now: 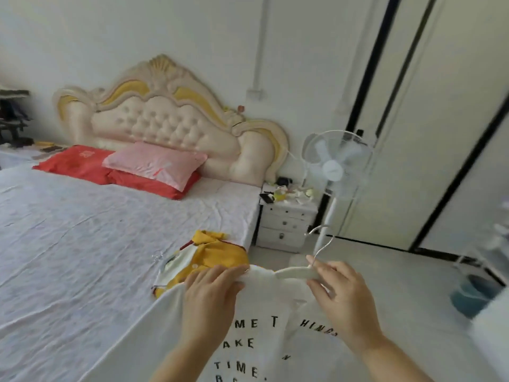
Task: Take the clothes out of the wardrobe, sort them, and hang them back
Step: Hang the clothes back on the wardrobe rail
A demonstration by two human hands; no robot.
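A white T-shirt (264, 334) with black lettering hangs in front of me on a white hanger (296, 272), whose wire hook rises toward the fan. My left hand (212, 296) grips the shirt's left shoulder over the hanger's end. My right hand (340, 296) pinches the hanger's right arm between thumb and fingers. A yellow and white garment (209, 257) lies crumpled on the bed's near corner, just left of my left hand. The wardrobe (429, 111), white with black trim, stands at the right with its doors closed.
A bed (82, 244) with a white sheet fills the left, with red and pink pillows (154, 164) by the headboard. A cluttered white nightstand (286, 219) and a standing fan (334, 166) stand between bed and wardrobe. A blue bin (473, 296) sits at the right on the floor.
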